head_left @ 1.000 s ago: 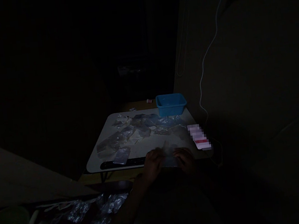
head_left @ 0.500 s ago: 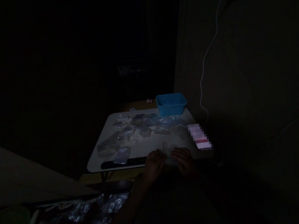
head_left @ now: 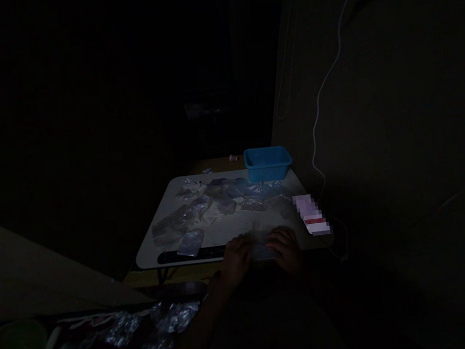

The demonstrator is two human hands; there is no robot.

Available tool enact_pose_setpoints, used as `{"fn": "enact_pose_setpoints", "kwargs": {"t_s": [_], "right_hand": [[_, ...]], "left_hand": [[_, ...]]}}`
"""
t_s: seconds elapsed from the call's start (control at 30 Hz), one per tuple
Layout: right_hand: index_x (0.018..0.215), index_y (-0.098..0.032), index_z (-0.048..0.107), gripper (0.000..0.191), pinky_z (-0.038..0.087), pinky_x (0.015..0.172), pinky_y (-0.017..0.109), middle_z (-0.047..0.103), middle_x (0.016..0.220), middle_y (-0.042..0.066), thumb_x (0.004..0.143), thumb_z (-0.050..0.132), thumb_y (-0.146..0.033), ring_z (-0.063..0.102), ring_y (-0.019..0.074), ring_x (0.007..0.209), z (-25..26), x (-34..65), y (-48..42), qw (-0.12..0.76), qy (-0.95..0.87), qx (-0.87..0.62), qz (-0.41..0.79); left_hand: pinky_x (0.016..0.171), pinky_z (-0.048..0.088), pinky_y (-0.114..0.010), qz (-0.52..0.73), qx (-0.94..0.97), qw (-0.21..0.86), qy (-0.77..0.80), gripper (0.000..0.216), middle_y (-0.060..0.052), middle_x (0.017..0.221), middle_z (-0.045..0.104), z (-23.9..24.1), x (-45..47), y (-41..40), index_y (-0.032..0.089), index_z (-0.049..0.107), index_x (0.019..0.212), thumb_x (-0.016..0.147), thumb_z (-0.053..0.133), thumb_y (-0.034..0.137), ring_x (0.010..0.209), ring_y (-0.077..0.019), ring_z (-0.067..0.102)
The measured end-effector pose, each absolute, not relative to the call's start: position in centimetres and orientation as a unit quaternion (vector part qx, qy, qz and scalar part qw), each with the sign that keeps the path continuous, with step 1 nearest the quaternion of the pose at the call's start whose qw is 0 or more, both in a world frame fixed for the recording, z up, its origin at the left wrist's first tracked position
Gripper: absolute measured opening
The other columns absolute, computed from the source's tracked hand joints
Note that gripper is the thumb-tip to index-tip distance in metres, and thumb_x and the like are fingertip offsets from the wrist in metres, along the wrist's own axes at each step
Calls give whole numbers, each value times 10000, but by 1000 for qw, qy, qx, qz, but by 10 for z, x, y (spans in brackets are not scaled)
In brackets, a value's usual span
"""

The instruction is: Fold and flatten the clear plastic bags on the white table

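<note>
The scene is very dark. My left hand [head_left: 236,259] and my right hand [head_left: 285,249] are at the near edge of a small white table [head_left: 226,232], fingers curled on a small clear plastic bag [head_left: 261,248] held between them. Several more clear plastic bags [head_left: 206,205] lie scattered over the table's middle and left. One bag [head_left: 190,242] lies near the front left edge.
A blue plastic tub [head_left: 267,162] stands at the table's far right corner. A blurred-out pink and white item [head_left: 311,214] lies at the right edge. A white cable [head_left: 323,83] hangs down the wall on the right. More crumpled plastic [head_left: 149,329] lies low at the left.
My hands have drawn slightly closer together on the bag, and the bag now sits lower between them. Everything else on the table is unmoved.
</note>
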State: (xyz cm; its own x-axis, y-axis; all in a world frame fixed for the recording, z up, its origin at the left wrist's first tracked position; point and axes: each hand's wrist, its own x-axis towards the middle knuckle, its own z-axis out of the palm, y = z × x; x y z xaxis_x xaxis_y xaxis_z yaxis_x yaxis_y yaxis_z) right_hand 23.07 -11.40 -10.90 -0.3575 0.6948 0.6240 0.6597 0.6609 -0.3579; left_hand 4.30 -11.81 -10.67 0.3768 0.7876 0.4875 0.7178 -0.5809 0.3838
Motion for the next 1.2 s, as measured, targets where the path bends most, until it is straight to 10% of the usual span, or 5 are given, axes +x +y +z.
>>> {"fn": "enact_pose_setpoints", "kwargs": {"t_s": [0.7,0.93,1.2], "right_hand": [[1006,-238,583,311,343,746,338,655,933,39,742,465,-123,576,174,803,-111,223,-103,307,-832,-460,35],[938,-263,624,286,338,721,325,669,749,13,745,474,-114,560,157,703,-104,224,-96,293,-855,-427,17],[974,-202,600,386,409,767,346,634,948,56,674,389,-80,553,181,855,-110,219,-86,399,-790,-441,152]], "left_hand": [[829,424,-348,536,604,352,473,188,-80,982,623,-111,41,-106,170,590,849,738,440,198,937,-184,557],[477,431,-213,512,353,603,499,370,-49,914,600,-91,38,-85,182,475,1007,669,537,318,590,-100,570],[551,449,-233,558,403,541,484,372,14,720,589,-100,42,-50,161,513,870,516,614,103,590,-103,562]]}}
